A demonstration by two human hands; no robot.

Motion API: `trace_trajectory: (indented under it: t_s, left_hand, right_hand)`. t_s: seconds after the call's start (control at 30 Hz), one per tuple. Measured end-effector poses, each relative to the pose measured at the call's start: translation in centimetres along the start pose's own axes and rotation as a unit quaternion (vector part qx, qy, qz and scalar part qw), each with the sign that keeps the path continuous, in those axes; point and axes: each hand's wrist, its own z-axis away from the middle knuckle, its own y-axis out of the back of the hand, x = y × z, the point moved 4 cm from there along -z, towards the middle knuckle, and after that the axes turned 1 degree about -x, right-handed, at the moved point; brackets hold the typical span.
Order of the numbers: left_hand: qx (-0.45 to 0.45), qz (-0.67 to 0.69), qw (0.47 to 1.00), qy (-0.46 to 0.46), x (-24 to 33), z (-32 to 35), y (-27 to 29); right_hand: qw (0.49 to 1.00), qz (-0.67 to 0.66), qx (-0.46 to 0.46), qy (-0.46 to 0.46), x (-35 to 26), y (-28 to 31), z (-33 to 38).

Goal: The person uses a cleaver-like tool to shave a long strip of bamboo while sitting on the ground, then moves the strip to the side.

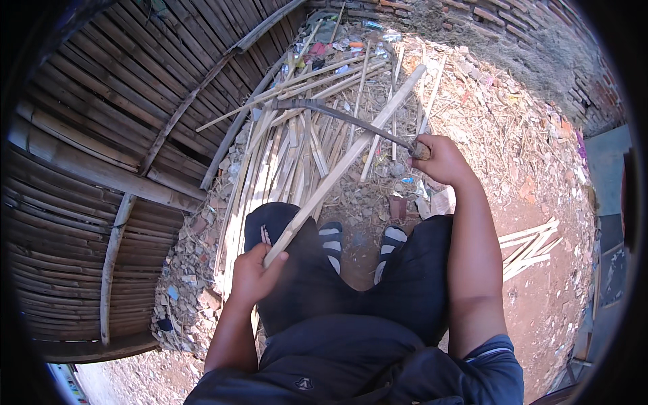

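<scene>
between the two hands runs a long pale bamboo strip [344, 162], flat and straight, slanting from the left hand [253, 273] up and away toward the heap beyond. its near end sits in that hand's closed grip, fingers wrapped round it just above the left knee; its far end points over the pile, past the right hand. crossing over the strip is a dark, slim blade [337, 116] with a curved tip, its handle clamped in the right hand [439, 160], fist shut tight, arm stretched forward and out to the right of the strip. the left arm is bent, held close to the body. below the hands sit dark shorts [317, 270] and two striped sandals [332, 239]. beyond the hands lies a loose heap of split bamboo slats [283, 162] on littered ground. left of the left hand stands a woven bamboo wall [101, 135]; to the right of the right arm, a few more slats [530, 246] lie on bare dirt.
</scene>
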Motion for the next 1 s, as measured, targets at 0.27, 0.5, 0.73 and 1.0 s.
trace_trajectory:
  t_s: [0.27, 0.5, 0.73, 1.0]
  left_hand:
    - [-0.016, -0.019, 1.0, -0.012, 0.5, -0.4, 0.0]
    - [-0.011, -0.026, 1.0, 0.002, 0.4, -0.1, 0.3]
    - [-0.003, -0.016, 1.0, 0.003, 0.4, -0.2, 0.0]
    - [-0.02, -0.026, 0.999, 0.011, 0.5, -0.3, 0.2]
  right_hand:
    - [0.998, -0.027, 0.045, -0.025, 2.5, 1.0, 0.2]
    - [0.98, 0.097, -0.137, 0.108, -6.1, -2.3, 1.4]
    - [0.999, 0.008, 0.028, -0.04, 0.6, 1.1, 0.3]
    - [0.993, 0.044, -0.076, 0.078, -2.9, -1.9, 0.7]
